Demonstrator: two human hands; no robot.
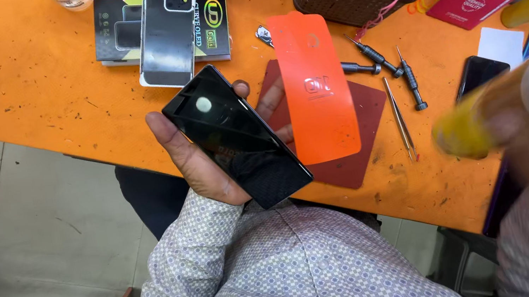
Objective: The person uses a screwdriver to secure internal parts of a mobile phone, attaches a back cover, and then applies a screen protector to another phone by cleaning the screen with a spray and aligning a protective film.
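From the head camera, the left hand (198, 156) cradled a black smartphone (236, 137) glass-up above the edge of the orange surface (38, 79), its grip closed along the long edges. The phone looked thin, stiff, glossy and likely slippery and breakable, so holding it by the side rims seemed wisest. The right hand (526, 126) was motion-blurred around a yellow bottle (466, 132); its grip appeared wrapped on it. An orange protector sheet (315, 86) lay just beside the phone.
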